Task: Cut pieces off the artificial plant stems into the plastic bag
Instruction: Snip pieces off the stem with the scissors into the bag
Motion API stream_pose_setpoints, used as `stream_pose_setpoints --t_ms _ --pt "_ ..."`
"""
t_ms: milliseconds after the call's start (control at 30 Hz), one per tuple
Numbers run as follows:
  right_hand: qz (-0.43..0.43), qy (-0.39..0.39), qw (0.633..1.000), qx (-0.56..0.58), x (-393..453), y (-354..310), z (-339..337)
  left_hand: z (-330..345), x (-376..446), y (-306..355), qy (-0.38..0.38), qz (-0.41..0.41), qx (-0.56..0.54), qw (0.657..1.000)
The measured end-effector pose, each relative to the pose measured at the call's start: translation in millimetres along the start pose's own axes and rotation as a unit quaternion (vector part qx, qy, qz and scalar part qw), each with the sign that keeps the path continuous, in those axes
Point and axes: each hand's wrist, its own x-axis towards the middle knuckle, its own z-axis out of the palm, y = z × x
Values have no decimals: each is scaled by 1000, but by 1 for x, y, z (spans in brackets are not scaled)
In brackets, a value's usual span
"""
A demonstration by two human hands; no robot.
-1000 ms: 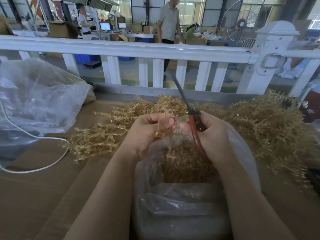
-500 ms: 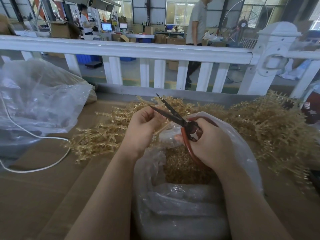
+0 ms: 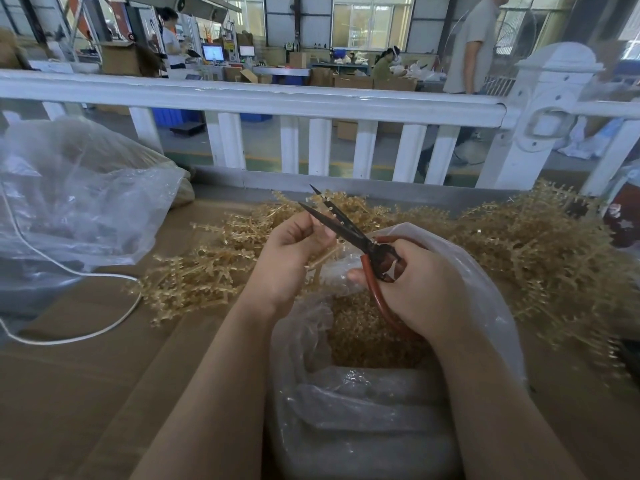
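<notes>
On the brown cardboard-covered table (image 3: 86, 393), below a white railing (image 3: 256, 100), a wide heap of golden artificial plant stems (image 3: 519, 251) spreads from the middle to the right edge. To the left lies a large crumpled clear bag (image 3: 79, 195) with a white cord (image 3: 86, 336) looping past it. Nearest the person stands the open plastic bag (image 3: 363, 410), its mouth under both hands and its bottom covered with small golden cut pieces (image 3: 360, 337).

Above that mouth the left hand (image 3: 291, 258) has its fingers curled round a single stem (image 3: 322, 258), which slants down out of the fist toward the bag. The right hand (image 3: 420, 289) grips the red handles of the scissors (image 3: 349, 233); their dark blades stand apart, pointing up and left, just beside the left fingertips (image 3: 317, 225). Whether a blade touches the stem cannot be told.

No writing on bag, scissors or table is readable.
</notes>
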Motion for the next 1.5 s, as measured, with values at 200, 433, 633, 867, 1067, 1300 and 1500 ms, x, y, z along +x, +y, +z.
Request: stream_pose_setpoints --t_ms 200,433,633,867,1067,1300,1500 --pt "15 1 1000 1 0 -1 1 2 -2 4 1 16 -3 1000" --pt "20 10 1000 -11 1 1 4 1 -2 3 13 18 0 1000" --pt "5 20 999 -25 1 -2 1 -3 -1 2 -5 3 18 1000" --pt "3 9 1000 -27 1 -5 -1 -1 -1 1 -7 -5 28 1000" --pt "6 18 1000 -17 0 -5 0 1 -2 0 -12 -16 5 1000" --pt "3 1 1000 4 -1 -4 -2 -1 -1 -2 28 -3 16 999" --pt "24 -7 1000 18 0 -2 3 1 -1 -4 13 9 15 1000"
